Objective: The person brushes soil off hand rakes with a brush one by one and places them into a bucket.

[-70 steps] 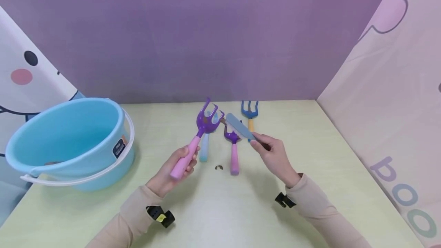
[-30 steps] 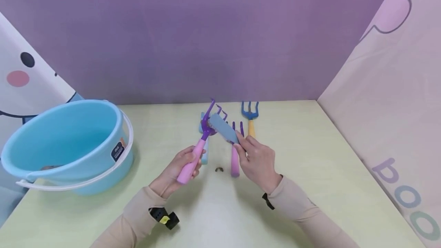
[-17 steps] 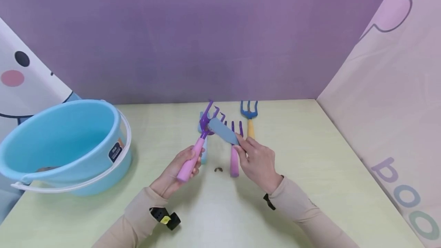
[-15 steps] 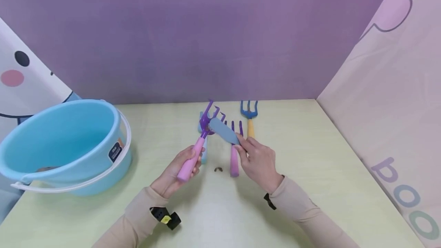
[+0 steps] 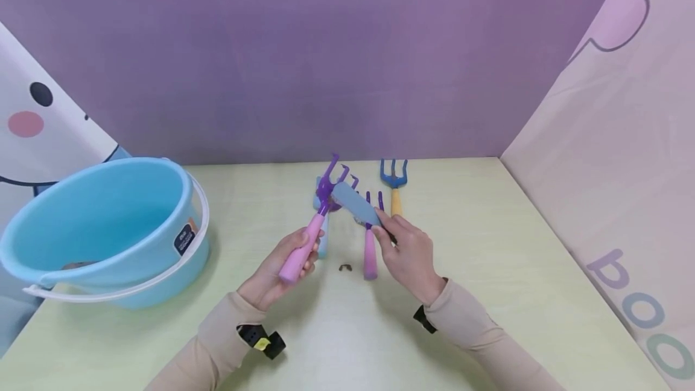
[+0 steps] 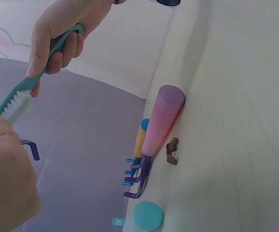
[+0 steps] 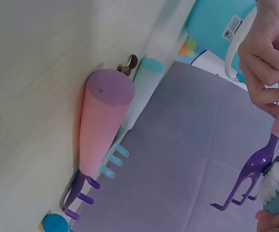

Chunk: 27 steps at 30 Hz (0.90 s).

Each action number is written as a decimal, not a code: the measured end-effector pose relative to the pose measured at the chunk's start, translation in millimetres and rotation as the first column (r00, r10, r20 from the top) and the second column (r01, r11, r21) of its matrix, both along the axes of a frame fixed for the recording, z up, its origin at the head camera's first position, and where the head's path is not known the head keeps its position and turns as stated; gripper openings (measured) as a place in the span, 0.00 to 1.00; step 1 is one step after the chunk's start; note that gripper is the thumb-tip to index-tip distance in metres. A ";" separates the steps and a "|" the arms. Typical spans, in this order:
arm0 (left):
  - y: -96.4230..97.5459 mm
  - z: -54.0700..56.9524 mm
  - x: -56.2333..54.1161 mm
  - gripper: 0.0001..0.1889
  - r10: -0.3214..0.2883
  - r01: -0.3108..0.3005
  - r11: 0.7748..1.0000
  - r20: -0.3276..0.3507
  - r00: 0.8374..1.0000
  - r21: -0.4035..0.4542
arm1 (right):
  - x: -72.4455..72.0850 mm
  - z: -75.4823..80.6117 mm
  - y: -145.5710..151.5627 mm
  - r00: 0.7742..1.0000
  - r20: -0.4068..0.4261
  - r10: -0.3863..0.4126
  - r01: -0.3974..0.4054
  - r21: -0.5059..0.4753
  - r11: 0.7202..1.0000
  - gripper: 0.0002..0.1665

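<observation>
My left hand (image 5: 277, 267) grips the pink handle of a purple-headed hand rake (image 5: 300, 253), tines pointing up and away. In my right hand (image 5: 409, 255) is a blue-green scrub brush (image 5: 354, 203), held by its handle with the back facing the head camera. White bristles (image 7: 272, 183) touch the rake's head in the right wrist view, where a dark smear shows beside them. Beneath the hands lie a second pink-handled purple rake (image 5: 370, 253) and a light blue tool (image 5: 323, 245), its head partly hidden behind the held rake.
A light blue bucket (image 5: 190, 198) with a white handle stands at the left; something brown shows inside. A yellow-handled blue fork (image 5: 393, 180) lies near the back wall. One small brown crumb (image 5: 345, 268) lies on the pale table (image 5: 347, 343). A printed wall (image 5: 597, 168) borders the right.
The brush has come left onto the rake's head from its right side, and the right hand came with it. Over the last half second, both tools shifted only slightly.
</observation>
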<state>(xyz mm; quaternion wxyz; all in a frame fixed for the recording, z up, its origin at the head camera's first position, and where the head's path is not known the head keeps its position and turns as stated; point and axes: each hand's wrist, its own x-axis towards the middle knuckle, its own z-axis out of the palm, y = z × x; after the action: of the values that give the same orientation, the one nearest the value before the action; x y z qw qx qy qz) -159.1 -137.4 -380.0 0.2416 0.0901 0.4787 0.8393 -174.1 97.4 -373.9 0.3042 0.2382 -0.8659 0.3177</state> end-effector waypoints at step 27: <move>-6.4 -1.9 0.3 0.19 0.085 -0.079 0.989 0.047 0.995 -0.124 | -1.3 -1.0 8.1 0.998 0.063 -0.024 0.031 -0.113 0.993 0.18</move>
<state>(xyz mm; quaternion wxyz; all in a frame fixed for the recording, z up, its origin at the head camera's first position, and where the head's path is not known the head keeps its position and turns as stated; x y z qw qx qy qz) -158.8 -143.7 -381.9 0.2244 0.0333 0.5259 0.8197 -175.4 105.5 -374.9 0.2949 0.1989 -0.8585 0.3694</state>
